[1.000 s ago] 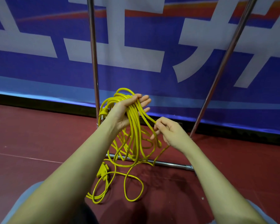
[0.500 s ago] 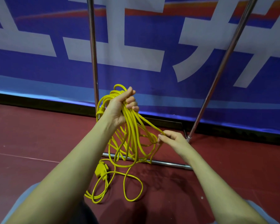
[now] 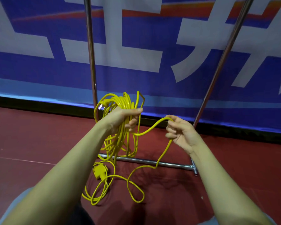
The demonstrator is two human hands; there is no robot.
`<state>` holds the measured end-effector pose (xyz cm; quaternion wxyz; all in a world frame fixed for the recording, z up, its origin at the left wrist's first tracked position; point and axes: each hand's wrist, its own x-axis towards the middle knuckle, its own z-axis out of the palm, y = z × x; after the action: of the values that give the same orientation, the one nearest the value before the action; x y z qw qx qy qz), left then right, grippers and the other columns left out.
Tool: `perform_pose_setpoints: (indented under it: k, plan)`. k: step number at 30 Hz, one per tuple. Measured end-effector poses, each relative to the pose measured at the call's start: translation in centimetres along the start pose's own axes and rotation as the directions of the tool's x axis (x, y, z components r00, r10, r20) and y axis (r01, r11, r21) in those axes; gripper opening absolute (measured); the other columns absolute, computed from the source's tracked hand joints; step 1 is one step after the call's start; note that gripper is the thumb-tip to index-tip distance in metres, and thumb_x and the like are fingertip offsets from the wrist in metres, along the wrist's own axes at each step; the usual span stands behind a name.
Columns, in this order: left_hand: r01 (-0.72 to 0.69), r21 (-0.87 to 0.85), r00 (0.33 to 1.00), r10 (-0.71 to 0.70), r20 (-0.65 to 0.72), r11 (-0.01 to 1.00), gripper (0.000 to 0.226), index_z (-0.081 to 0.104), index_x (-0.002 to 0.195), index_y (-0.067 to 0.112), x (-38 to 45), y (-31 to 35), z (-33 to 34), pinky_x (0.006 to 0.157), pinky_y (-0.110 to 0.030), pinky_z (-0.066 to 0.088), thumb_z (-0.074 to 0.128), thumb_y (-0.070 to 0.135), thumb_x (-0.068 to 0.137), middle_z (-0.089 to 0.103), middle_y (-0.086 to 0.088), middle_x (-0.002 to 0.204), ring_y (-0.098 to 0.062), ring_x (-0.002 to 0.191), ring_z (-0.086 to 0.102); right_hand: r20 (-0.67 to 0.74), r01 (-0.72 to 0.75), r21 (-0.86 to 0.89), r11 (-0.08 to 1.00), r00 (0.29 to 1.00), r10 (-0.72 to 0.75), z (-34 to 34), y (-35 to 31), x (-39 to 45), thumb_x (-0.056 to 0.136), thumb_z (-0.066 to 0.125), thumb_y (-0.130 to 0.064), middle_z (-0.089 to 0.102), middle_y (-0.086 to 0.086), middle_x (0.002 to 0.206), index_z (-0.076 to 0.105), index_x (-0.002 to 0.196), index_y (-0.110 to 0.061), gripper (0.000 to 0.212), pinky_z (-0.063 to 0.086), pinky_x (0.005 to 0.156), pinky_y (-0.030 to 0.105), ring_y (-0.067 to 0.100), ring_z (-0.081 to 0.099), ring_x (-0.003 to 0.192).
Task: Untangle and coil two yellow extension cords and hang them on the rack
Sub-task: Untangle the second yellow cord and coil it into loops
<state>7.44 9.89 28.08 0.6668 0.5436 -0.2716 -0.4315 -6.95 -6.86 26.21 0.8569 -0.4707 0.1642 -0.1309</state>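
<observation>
My left hand (image 3: 122, 118) grips a bundle of yellow extension cord loops (image 3: 120, 101), which hang down below it toward the floor. One strand runs from the bundle across to my right hand (image 3: 179, 132), which pinches it at the fingertips; from there the cord drops to the floor. Loose loops of the yellow cord (image 3: 135, 190) and a yellow socket block (image 3: 100, 171) lie on the red floor. The metal rack shows two uprights (image 3: 91, 62) and a base bar (image 3: 152, 162) behind the cord.
A blue banner with large white characters (image 3: 136, 54) covers the wall behind the rack. The red floor (image 3: 31, 135) stretches to both sides. The rack's right upright (image 3: 222, 59) leans toward the upper right.
My right hand has drawn one strand out to the right and upward, away from the bundle. My left hand has closed its fingers round the loops. A floor loop has shifted right.
</observation>
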Motion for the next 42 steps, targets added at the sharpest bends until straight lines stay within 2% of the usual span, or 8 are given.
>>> perform_pose_setpoints:
  k: [7,13,19,23,29,33,37,42]
  plan:
    - [-0.123,0.165,0.949,0.068,0.309,0.979,0.033,0.06,0.051,0.014,-0.7,-0.4,0.7,0.046,-0.022,0.044,0.074,0.036,0.072,0.051,-0.004,0.041,-0.012,0.033,0.042,-0.045,-0.107,0.367,0.924,0.99,0.132,1.9,-2.2,0.3,0.041,0.062,0.005,0.042,0.004,0.057,0.043,0.075,-0.009,0.041,0.035,0.039,0.017,0.009,0.038,0.043]
    - [-0.032,0.292,0.962,-0.049,0.268,0.956,0.015,0.06,0.077,0.001,0.5,-2.1,2.7,0.053,-0.025,0.051,0.056,0.004,0.091,0.071,-0.013,0.071,-0.019,0.052,0.065,-0.153,-0.024,0.45,0.893,0.983,0.104,2.4,-3.5,0.2,0.075,0.052,-0.004,0.051,0.016,0.086,0.051,0.083,-0.003,0.007,0.044,0.069,0.031,0.022,0.054,0.074]
    - [-0.024,0.158,0.994,0.006,0.113,0.987,0.013,0.065,0.09,0.001,1.4,-4.4,4.4,0.066,-0.027,0.054,0.053,-0.003,0.09,0.072,-0.009,0.08,-0.02,0.072,0.07,-0.154,0.077,0.642,0.763,0.988,0.031,2.8,-4.4,-0.6,0.09,0.051,-0.033,0.043,0.023,0.106,0.047,0.095,-0.004,0.03,0.041,0.081,0.038,0.028,0.048,0.089]
    - [-0.014,0.111,0.985,-0.005,0.17,0.994,0.013,0.06,0.099,-0.004,1.3,-4.2,4.7,0.076,-0.033,0.054,0.059,-0.003,0.085,0.062,-0.025,0.097,-0.032,0.085,0.064,-0.168,0.115,0.697,0.708,0.986,0.005,3.1,-3.9,-0.3,0.09,0.053,-0.038,0.042,0.024,0.112,0.047,0.099,-0.004,0.035,0.038,0.094,0.036,0.029,0.045,0.094]
    - [-0.031,0.082,0.975,0.012,0.223,0.996,0.023,0.062,0.099,0.005,1.2,-4.3,5.3,0.081,-0.032,0.056,0.054,-0.012,0.086,0.072,-0.009,0.085,-0.025,0.083,0.07,-0.275,0.235,0.681,0.693,0.96,-0.055,3.3,-3.7,-0.1,0.095,0.049,-0.036,0.042,0.022,0.116,0.047,0.101,-0.002,0.035,0.04,0.099,0.035,0.035,0.045,0.105]
    - [-0.042,-0.117,0.996,0.051,0.078,0.992,0.017,0.059,0.093,-0.003,1.5,-3.6,5.9,0.066,-0.028,0.058,0.05,-0.016,0.085,0.07,-0.011,0.074,-0.021,0.069,0.071,-0.263,0.198,0.437,0.877,0.961,-0.086,2.6,-3.5,1.0,0.099,0.041,-0.035,0.05,0.019,0.115,0.044,0.123,0.0,0.042,0.045,0.091,0.033,0.027,0.055,0.106]
    - [-0.096,-0.283,0.995,0.084,-0.053,0.954,0.018,0.06,0.092,0.002,2.0,-2.1,5.3,0.063,-0.027,0.059,0.046,-0.009,0.09,0.072,-0.009,0.075,-0.019,0.069,0.072,-0.235,0.084,-0.168,0.982,0.964,-0.123,1.9,-2.6,0.8,0.1,0.039,-0.026,0.06,0.009,0.08,0.055,0.085,-0.009,0.027,0.043,0.069,0.026,0.02,0.057,0.074]
    - [-0.193,-0.476,0.97,0.094,-0.222,0.858,0.016,0.059,0.094,0.004,2.3,-0.3,3.6,0.071,-0.031,0.057,0.046,-0.005,0.091,0.072,-0.008,0.076,-0.018,0.07,0.071,0.137,0.109,-0.806,0.582,0.991,0.004,1.5,0.2,0.1,0.095,0.054,-0.017,0.064,0.004,0.088,0.066,0.092,-0.014,0.012,0.043,0.073,0.017,0.007,0.056,0.075]
